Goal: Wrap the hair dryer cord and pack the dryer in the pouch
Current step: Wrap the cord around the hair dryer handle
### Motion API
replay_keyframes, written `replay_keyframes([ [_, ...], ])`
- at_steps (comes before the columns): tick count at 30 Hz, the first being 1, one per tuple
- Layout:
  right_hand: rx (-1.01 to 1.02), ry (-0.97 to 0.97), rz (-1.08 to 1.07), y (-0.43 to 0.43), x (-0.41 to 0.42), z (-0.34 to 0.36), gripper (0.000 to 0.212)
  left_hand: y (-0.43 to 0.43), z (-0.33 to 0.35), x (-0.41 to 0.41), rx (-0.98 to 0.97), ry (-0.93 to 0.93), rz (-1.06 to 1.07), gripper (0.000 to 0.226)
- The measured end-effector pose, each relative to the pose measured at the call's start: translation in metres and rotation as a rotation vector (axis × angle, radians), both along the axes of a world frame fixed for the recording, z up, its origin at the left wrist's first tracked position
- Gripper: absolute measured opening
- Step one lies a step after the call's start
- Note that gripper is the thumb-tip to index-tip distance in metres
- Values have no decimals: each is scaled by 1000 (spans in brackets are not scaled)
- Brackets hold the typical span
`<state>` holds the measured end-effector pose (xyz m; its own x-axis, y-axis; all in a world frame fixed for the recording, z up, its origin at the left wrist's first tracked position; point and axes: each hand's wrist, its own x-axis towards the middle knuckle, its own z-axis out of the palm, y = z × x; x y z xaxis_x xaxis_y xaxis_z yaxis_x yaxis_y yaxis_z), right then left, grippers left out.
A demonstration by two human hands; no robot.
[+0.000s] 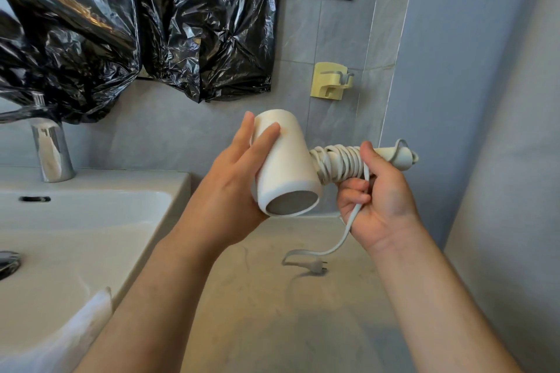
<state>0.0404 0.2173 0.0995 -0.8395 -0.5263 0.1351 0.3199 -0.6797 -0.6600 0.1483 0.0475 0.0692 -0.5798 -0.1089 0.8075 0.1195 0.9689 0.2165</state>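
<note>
The white hair dryer [285,166] is held in mid-air above the desk [272,297], its barrel pointing toward the camera and its handle stretched out to the right. Most of the cord [339,162] is seen wound in close turns around the handle, while a short tail is left hanging from the right hand down to the plug [319,265], which is lying on or just above the desk surface. The barrel is cradled in the left hand [236,188], its grip spread wide with the fingers laid flat along the housing. The wrapped handle is clasped by the right hand [381,203], its grip pressed around the coils, with the loose cord pinched between the fingers. The winding is judged to be nearly finished; only the tail remains to be taken up. From here, the coils could be loosened if the pinch on the cord is relaxed before the plug end is tucked in, and the whole winding could spring off the handle. The dangling plug could also be caught on the desk edge or dragged toward the sink [75,221] at the left. No pouch is visible, so the packing step cannot be judged. Beyond, a faucet [51,151], a black plastic sheet [136,24] and a yellow wall hook [331,80] are seen.
</note>
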Motion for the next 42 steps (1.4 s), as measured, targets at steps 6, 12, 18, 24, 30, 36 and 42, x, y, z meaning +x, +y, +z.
replay_keyframes([
  [6, 121, 162, 45, 6, 3, 4, 16, 0, 4, 6, 211, 28, -250, 103],
  [12, 146, 243, 68, 12, 3, 4, 19, 6, 2, 4, 496, 36, -470, 80],
  [18, 131, 220, 135, 8, 3, 1, 21, 7, 4, 1, 609, 38, -505, 90],
  [24, 145, 283, 80, 12, 5, 3, 24, 20, 2, -2, 705, 37, -525, 66],
  [30, 143, 371, 87, 7, 12, -1, 22, 21, 9, 2, 1062, 42, -568, 64],
  [36, 143, 468, 4, 4, 17, 1, 27, 22, 15, 5, 1371, -86, -618, 65],
  [42, 93, 387, -137, -1, 17, 1, 18, 16, 18, 8, 1544, -211, -566, 55],
])
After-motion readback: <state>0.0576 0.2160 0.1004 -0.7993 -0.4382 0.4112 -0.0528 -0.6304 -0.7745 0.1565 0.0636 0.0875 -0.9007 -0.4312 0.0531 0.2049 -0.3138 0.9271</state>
